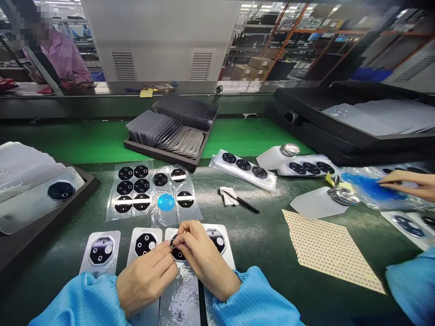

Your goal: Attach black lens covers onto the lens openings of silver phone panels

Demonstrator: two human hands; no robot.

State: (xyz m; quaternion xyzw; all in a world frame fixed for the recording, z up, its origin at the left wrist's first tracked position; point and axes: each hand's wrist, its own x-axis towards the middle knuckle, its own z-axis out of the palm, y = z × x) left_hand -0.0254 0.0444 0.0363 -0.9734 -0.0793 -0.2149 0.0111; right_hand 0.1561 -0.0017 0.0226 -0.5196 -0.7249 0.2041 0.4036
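Observation:
Several silvery phone back covers [180,290] lie in a row on the bench, each with a black octagonal camera lens plate. My left hand [147,276] reaches over the second cover from the left. Its fingers are closed together, with the tips at the lens plate [178,254] of the third cover. My right hand [204,260] pinches thumb and forefinger at that same plate. Whatever is between the fingertips is too small or hidden to name. Just beyond lie clear sheets [112,209] with black lens stickers [142,185] and one blue round film [166,202].
A black tray [186,160] of upright dark panels stands on the green belt [91,136]. A pen-like black tool [247,204], pump bottles [314,202] and a dotted adhesive sheet [329,251] lie rightward. A co-worker's hand [413,183] reaches in at right. Another tray [86,181] holds covers at left.

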